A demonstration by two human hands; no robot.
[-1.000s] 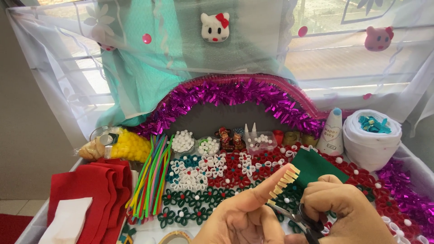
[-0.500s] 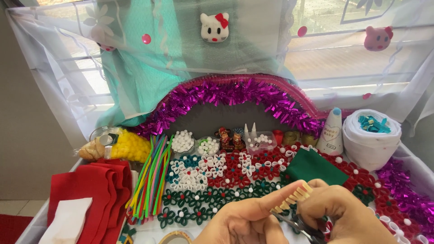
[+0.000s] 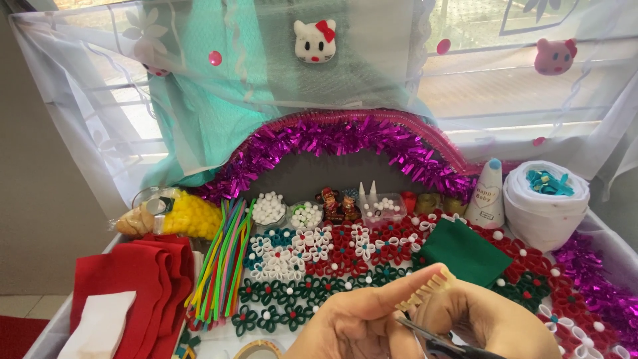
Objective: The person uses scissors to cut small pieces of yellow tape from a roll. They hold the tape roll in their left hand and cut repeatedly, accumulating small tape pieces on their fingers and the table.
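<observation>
Fringed strip: a tan paper strip point(image 3: 425, 292) cut into short teeth sits at the bottom centre, pinched at the tips of both hands; it is tilted, its teeth pointing up and left
Left hand: the left hand point(image 3: 355, 322) has its fingers closed narrow on the strip's lower end
Right hand: the right hand point(image 3: 495, 326) is curled shut around the scissors point(image 3: 442, 344), whose dark blades lie just under the strip
Small tubs: a clear tub point(image 3: 269, 209) heaped with white pompoms; beside it a smaller tub point(image 3: 306, 216) of white and green beads; a clear box point(image 3: 382, 207) with white beads and two white cones
White roll: a tall white roll point(image 3: 545, 206) at the right, teal clips lying in its hollow top
Tray: a white tray point(image 3: 605, 229) holding red, white and green quilled flowers point(image 3: 319, 256), a green felt square point(image 3: 465, 252), coloured sticks point(image 3: 222, 259) and red felt point(image 3: 143, 279)
Bag: a clear bag point(image 3: 176, 216) with yellow filling at the left
</observation>
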